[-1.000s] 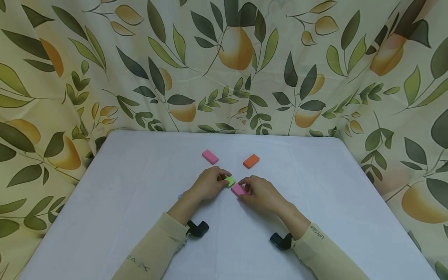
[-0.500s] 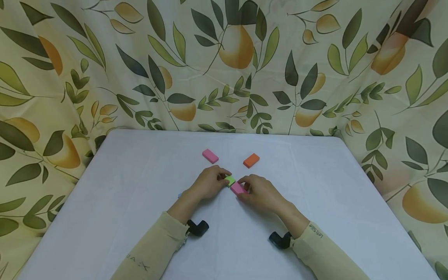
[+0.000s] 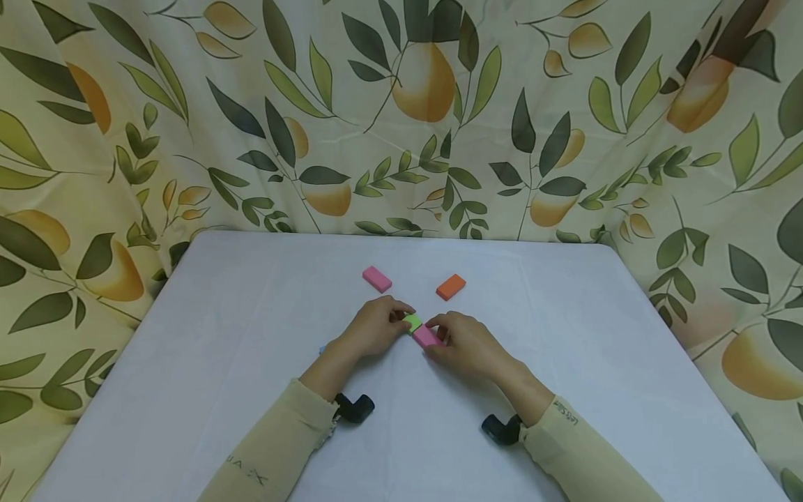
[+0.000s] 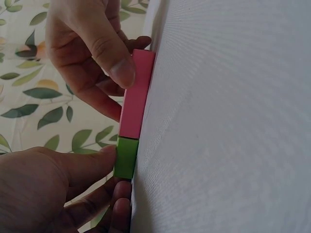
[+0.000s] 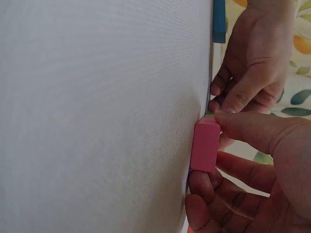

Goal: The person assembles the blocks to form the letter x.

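Near the middle of the table, my left hand point(image 3: 378, 326) pinches a small green block point(image 3: 412, 322) between thumb and fingers. My right hand point(image 3: 469, 346) grips a longer pink block point(image 3: 426, 337) by its sides. In the left wrist view the pink block point(image 4: 137, 94) and the green block point(image 4: 126, 158) meet end to end in one line, both flat on the white cloth. The right wrist view shows the pink block's near end point(image 5: 205, 147), with the green one mostly hidden behind it.
Beyond my hands lie another pink block point(image 3: 377, 279) and an orange block point(image 3: 451, 287). A blue block point(image 5: 219, 22) lies beside my left forearm, mostly hidden in the head view. A leaf-and-fruit patterned curtain point(image 3: 401, 160) borders the white table point(image 3: 251, 300).
The pink block in my right hand has moved slightly up and left, closing the small gap to the green block. My left hand has stayed almost still.
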A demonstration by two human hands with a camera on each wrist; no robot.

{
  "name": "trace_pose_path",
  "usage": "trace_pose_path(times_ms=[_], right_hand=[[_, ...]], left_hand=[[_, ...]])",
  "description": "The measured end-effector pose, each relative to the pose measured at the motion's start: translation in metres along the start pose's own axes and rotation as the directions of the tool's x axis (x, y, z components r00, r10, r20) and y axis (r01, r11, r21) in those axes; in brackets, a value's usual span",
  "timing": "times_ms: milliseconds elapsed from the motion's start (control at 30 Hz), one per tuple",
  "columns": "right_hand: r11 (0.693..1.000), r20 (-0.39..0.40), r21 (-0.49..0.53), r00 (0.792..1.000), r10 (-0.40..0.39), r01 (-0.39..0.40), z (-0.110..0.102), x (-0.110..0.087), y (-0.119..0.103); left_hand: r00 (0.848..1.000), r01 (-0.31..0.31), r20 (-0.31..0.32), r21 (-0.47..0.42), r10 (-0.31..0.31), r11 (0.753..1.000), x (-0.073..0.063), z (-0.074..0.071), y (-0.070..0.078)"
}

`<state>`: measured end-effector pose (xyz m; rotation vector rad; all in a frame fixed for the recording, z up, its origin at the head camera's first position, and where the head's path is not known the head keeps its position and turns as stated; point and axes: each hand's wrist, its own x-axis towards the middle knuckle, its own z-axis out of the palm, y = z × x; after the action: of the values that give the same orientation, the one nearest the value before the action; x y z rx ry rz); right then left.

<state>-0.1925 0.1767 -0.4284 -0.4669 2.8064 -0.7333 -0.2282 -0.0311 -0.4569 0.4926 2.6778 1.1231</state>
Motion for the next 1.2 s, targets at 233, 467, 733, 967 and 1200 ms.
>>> trace_pose_path(times_ms=[233, 467, 733, 967, 1200], right_hand=[[1.0, -0.001, -0.006, 1.0, -0.008, 0.008, 0.0001, 0.0012, 0.0006], [1.0, -0.001, -0.004, 1.0, -0.006, 0.006, 0.0002, 0.0021, 0.0011], [1.0, 0.006, 0.008, 1.0, 0.014, -0.014, -0.0001, 0.002, 0.0011], [0.999, 0.001, 0.027, 1.0, 0.021, -0.021, -0.0004, 0.0008, 0.001], [1.0, -0.007, 0.02, 1.0, 0.021, -0.021, 0.0004, 0.0009, 0.0028]], left_hand=[[1.0, -0.007, -0.002, 0.003, 0.007, 1.0, -0.0006, -0.0011, 0.0006], [1.0, -0.003, -0.003, -0.001, 0.003, 1.0, -0.001, -0.0021, 0.0014], [1.0, 0.003, -0.001, -0.005, -0.003, 1.0, -0.0016, -0.0023, 0.0022], [1.0, 0.005, 0.001, -0.017, -0.005, 1.0, -0.0012, -0.0015, 0.0011], [1.0, 0.012, 0.0, -0.021, -0.012, 1.0, -0.0011, -0.001, 0.0009]])
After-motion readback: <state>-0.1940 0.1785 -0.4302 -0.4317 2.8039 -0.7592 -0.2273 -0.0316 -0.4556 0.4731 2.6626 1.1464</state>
